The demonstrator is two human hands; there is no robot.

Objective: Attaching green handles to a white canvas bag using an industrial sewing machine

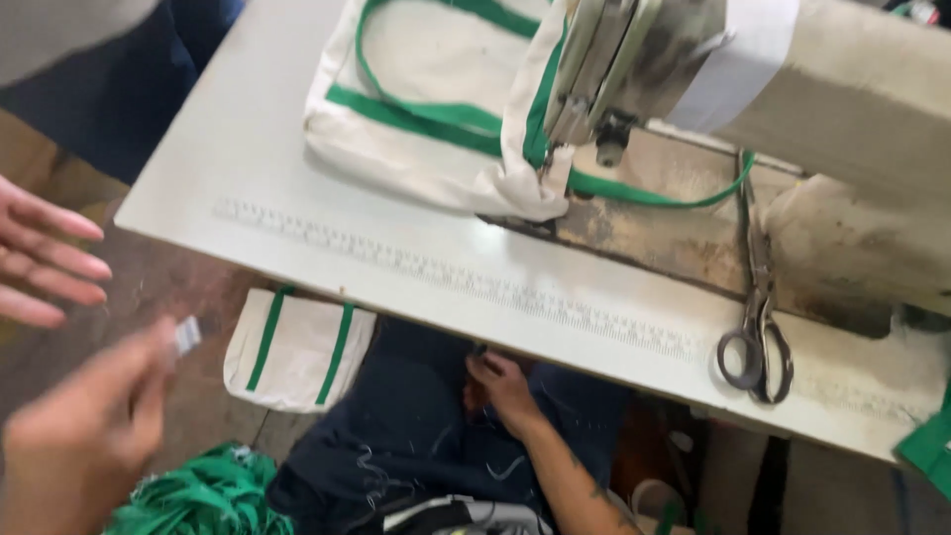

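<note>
Beside the table [248,149], left hand [74,446] raised, grip pinched on white tag [186,335].

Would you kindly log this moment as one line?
left hand: pinching small white tag | right hand: resting on lap | another person's hand: nearby | scissors: on table

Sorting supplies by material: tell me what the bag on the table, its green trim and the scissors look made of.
Bag: off-white woven cloth, likely canvas; matte, with soft folds and creases.
Green trim: flat woven tape, probably webbing; it lies as even bands and a loose loop.
Scissors: metal, dull grey and worn; the handle loops look dark, perhaps coated.
</note>
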